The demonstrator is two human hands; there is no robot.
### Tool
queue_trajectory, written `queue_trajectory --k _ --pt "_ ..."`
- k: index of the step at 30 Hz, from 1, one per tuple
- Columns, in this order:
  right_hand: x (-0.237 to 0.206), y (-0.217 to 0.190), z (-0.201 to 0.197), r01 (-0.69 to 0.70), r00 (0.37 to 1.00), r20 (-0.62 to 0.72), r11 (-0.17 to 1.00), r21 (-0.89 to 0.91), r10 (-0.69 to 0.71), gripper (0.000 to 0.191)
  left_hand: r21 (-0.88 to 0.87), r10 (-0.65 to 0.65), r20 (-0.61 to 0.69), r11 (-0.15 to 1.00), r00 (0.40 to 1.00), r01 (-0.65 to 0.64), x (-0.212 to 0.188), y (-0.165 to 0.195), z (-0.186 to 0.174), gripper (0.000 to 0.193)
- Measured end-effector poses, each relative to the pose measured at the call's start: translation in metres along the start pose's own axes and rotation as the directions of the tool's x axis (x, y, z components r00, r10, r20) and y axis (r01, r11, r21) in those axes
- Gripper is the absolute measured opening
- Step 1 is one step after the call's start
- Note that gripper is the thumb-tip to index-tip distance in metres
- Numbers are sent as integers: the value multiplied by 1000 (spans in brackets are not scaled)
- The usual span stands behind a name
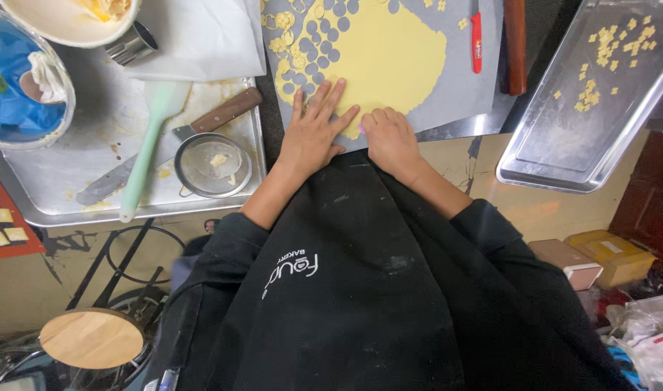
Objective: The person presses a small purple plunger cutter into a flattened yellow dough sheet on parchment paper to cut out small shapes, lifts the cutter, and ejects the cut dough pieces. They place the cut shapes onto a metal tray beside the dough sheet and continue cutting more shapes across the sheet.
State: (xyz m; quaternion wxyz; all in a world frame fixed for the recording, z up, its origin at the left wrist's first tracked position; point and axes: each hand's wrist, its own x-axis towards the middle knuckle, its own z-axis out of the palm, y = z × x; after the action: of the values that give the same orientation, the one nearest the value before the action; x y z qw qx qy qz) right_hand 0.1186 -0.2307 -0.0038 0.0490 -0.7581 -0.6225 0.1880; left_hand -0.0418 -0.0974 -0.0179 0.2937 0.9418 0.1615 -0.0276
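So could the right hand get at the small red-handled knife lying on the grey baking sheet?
Probably yes: the right hand rests fisted on the yellow dough, and only bare grey baking sheet lies between it and the red-handled knife.

a thin sheet of pale yellow dough point(396, 58) is laid flat on grey paper at the far middle; its left part is punched with many round holes.

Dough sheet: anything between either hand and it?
Nothing visible. The left hand lies flat on the yellow dough sheet, fingers spread. The right hand is curled at the sheet's near edge, touching it. The red-handled knife lies off to the side.
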Motion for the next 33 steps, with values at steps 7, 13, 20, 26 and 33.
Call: queue_trajectory --k 7,13,20,26,33 --pt "-47 23 12 -18 976 -202 950 311 85 15 -16 -2 -3 1000 1000 2 -8 8 4 96" --pt "-49 45 30 -250 901 147 211 945 409 27 15 6 -1 1000 1000 -6 -6 9 7 98" --pt "-24 11 9 27 978 -205 960 280 32 12 -43 3 -56 999 998 -6 -10 1 5 95" --pt "5 -12 5 82 981 -185 981 176 -48 11 -64 -21 -41 998 999 18 -17 -11 -2 103" --pt "18 -18 18 71 990 -127 991 113 -56 10 -89 -32 -38 996 999 28 -22 -24 -7 105"
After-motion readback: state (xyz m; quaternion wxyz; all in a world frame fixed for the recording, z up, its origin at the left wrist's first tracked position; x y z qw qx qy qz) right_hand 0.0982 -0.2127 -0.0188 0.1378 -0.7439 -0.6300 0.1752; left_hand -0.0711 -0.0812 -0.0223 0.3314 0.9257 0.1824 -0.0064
